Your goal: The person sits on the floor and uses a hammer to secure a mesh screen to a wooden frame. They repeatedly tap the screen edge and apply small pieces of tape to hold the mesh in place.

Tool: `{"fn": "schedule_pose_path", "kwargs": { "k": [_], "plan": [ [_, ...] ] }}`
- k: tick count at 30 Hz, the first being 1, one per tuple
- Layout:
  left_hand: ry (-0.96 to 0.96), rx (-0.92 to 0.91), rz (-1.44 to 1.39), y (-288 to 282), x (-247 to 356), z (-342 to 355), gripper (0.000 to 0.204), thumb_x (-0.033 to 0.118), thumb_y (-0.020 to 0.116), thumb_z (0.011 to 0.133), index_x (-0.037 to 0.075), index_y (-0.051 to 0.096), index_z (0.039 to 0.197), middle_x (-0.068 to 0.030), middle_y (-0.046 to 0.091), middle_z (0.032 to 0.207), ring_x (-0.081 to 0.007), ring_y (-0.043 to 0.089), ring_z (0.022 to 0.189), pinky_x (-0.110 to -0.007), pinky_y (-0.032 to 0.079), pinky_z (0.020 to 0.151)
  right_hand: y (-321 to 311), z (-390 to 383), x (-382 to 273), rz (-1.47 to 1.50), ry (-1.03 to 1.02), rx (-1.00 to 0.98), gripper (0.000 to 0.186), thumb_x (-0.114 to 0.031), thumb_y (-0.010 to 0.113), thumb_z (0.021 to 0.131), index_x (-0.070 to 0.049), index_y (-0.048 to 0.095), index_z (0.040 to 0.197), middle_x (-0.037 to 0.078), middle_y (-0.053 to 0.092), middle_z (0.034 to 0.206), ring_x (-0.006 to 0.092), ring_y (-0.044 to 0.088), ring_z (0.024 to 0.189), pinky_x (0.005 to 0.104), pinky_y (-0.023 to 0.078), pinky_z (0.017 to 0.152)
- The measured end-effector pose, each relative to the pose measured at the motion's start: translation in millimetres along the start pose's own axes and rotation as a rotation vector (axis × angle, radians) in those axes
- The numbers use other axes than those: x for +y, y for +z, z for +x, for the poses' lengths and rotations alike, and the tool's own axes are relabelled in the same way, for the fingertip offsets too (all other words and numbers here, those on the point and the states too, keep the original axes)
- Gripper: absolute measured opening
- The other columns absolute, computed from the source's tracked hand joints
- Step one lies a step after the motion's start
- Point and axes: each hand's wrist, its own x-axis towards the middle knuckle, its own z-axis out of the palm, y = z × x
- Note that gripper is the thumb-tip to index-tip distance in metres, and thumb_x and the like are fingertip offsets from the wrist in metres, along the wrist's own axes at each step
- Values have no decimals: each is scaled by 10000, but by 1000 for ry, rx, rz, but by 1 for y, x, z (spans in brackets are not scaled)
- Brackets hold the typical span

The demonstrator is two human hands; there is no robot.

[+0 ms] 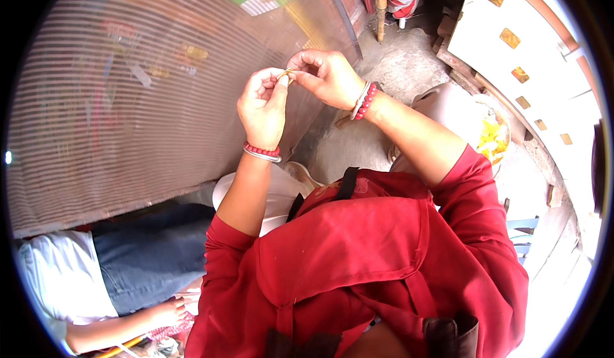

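Pinching a small yellow strip (286,73) in the air in front of the body, the two hands meet at their fingertips. The left hand (263,107) has its thumb and forefinger clamped on the strip from the left, with the other fingers curled. The right hand (334,82) comes in from the right, its thumb and forefinger also together on the strip. The strip's exact shape is too small to tell.

Each wrist wears red beads and a pale bangle: red beads (261,149) on the left, red beads (366,101) on the right. The person wears a red top (339,249) and pale trousers.

Left of the hands spreads a brown striped sheet (160,140), with blurred coloured shapes showing on or through it. Beyond the right hand lie the rough grey floor (412,57) and, further up, an upright wooden pole (380,9). To the right, near the person's knee, are bright yellow pieces (492,142) in a round container. Past them curves a white panel (476,22) with yellow-orange squares. At the lower left sits or leans another person in a white shirt (61,272) and dark trousers (153,256), one forearm stretched out.
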Motion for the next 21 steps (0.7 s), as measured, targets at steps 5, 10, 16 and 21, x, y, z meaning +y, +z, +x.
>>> {"fn": "schedule_pose_path", "kwargs": {
  "k": [5, 10, 16, 21],
  "plan": [
    [8, -52, 57, 25, -2, 35, 119, -69, 603, 856, -13, 604, 960, -20, 627, 861, -49, 578, 767, -180, 474, 698, -23, 20, 5, -176, 69, 81, 134, -127, 654, 768, -14, 659, 839, 142, 647, 704, 252, 637, 652, 356, 497, 624],
    [73, -120, 87, 60, -15, 72, 119, -72, 617, 819, 13, 594, 900, 2, 612, 783, -32, 566, 680, -183, 479, 620, -74, 48, 8, -399, 94, -1, 134, -101, 663, 783, 11, 648, 857, 134, 655, 704, 178, 624, 630, 324, 493, 615],
    [60, -177, 100, 111, -51, 109, 131, -66, 625, 804, 20, 594, 897, 10, 601, 762, -34, 554, 656, -185, 473, 606, -127, 60, 57, -280, 165, -38, 118, -74, 652, 813, 21, 633, 880, 83, 652, 709, 117, 612, 647, 291, 493, 610],
    [189, -333, 475, 113, -67, 146, 120, -3, 633, 836, 34, 613, 949, -33, 616, 833, -110, 597, 729, -248, 495, 660, -144, 73, 120, -103, 252, -37, 98, -89, 655, 843, 2, 630, 870, 22, 623, 709, 80, 581, 653, 252, 477, 611]
  ]
}}
